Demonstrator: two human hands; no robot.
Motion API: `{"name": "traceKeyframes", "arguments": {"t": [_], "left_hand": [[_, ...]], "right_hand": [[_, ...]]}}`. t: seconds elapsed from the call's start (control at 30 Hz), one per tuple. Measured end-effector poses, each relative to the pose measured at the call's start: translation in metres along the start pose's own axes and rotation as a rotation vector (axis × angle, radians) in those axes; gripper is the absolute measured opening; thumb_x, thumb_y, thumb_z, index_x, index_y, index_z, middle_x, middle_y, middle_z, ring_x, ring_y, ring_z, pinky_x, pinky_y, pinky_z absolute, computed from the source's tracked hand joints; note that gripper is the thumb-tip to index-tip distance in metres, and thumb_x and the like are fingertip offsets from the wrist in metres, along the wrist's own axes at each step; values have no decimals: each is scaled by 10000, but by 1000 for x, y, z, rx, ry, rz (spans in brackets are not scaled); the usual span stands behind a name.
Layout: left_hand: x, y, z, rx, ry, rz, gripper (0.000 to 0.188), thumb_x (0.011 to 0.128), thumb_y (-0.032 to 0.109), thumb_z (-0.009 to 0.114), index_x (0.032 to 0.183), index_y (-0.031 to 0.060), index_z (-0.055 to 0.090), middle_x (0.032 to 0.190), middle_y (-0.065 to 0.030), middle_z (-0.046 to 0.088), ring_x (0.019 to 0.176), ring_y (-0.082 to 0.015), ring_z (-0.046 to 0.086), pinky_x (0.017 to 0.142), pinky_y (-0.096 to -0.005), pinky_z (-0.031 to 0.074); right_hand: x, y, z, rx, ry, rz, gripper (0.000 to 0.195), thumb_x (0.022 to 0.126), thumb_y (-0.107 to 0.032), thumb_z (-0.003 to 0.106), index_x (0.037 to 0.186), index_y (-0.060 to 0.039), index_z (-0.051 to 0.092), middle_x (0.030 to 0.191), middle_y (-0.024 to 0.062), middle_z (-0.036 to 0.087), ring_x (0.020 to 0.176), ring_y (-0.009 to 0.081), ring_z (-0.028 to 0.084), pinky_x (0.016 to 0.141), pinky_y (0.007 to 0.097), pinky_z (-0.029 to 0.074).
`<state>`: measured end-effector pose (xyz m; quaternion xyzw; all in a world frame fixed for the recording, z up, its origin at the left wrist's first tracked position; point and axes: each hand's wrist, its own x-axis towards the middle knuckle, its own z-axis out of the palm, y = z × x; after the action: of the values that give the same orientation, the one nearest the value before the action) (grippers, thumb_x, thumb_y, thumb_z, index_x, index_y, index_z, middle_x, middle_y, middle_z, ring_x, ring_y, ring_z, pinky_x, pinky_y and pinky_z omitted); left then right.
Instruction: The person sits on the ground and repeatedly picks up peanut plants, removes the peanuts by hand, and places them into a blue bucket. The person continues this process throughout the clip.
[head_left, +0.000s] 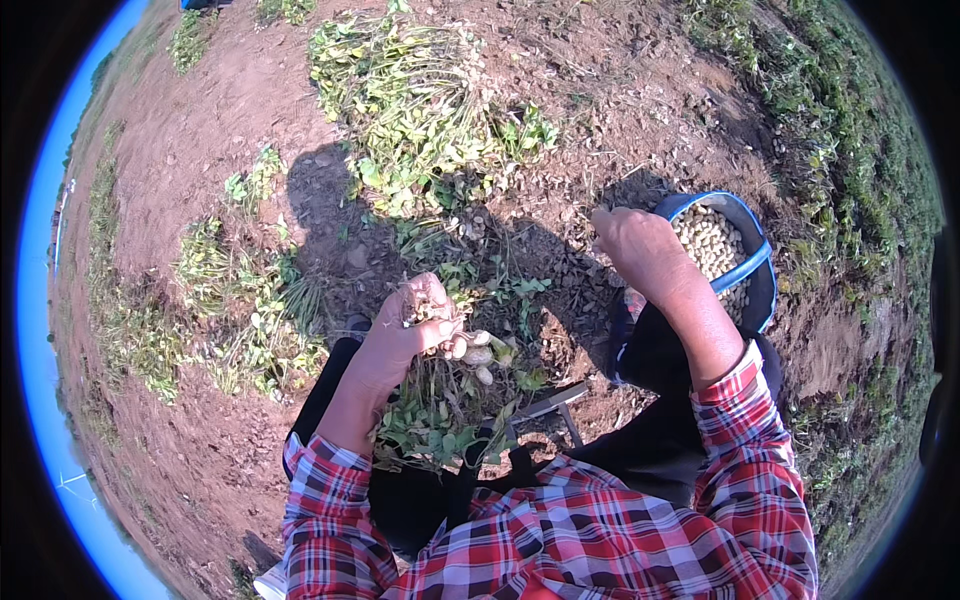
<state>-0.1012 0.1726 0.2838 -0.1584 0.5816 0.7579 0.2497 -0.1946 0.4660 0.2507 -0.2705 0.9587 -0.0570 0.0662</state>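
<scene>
My left hand (416, 330) is closed around the root end of an uprooted peanut plant. Several pale peanut pods (477, 354) stick out past the thumb, while the plant's green leaves (442, 435) hang below the hand towards my lap. My right hand (634, 244) is held with curled fingers just left of a blue bucket (763, 304), its forearm crossing in front of the rim. Whether a pod is inside those fingers is hidden. Loose peanuts (709, 236) lie in the bucket, under its blue handle (739, 274).
A large heap of pulled peanut plants (420, 112) lies ahead on brown soil. Smaller plant piles (255, 337) are at the left. A narrow metal-framed object (551, 401) stands between my legs. Green crop rows (862, 172) run along the right.
</scene>
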Motion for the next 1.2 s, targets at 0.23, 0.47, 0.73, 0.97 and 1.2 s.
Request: {"name": "traceKeyframes", "arguments": {"t": [0.23,0.47,0.73,0.97,1.2], "left_hand": [[3,-1,-4,82,-3,88,169,729,60,587,888,73,532,836,-39,588,765,-144,593,737,-281,476],[10,-15,-3,126,29,40,188,741,78,618,910,71,535,826,-30,605,776,-144,614,718,-280,490],[10,-8,2,15,-104,-44,201,814,50,633,1006,71,577,883,-17,612,777,-116,593,732,-269,476],[-1,-4,-1,-50,-17,-35,216,816,16,606,1025,64,576,872,-36,619,758,-128,596,685,-292,490],[-1,1,7,24,46,-45,163,813,41,619,964,70,566,844,-14,606,750,-111,579,710,-269,475]], "right_hand": [[-66,102,-44,-228,-79,586,225,745,-150,715,946,-73,651,1040,107,656,985,305,618,867,443,467],[-25,36,-24,581,92,-43,334,824,-191,674,1083,2,590,1043,202,626,1006,388,594,853,436,481],[-2,-83,11,988,-76,-443,141,903,-154,557,947,-21,567,846,137,604,864,328,640,742,429,512],[5,-51,21,454,-11,-127,168,874,-132,593,946,-5,509,802,126,597,793,258,631,680,362,508],[6,-85,20,1400,-499,-318,216,937,-152,599,1099,-38,513,1012,41,600,992,88,550,840,268,466]]}}
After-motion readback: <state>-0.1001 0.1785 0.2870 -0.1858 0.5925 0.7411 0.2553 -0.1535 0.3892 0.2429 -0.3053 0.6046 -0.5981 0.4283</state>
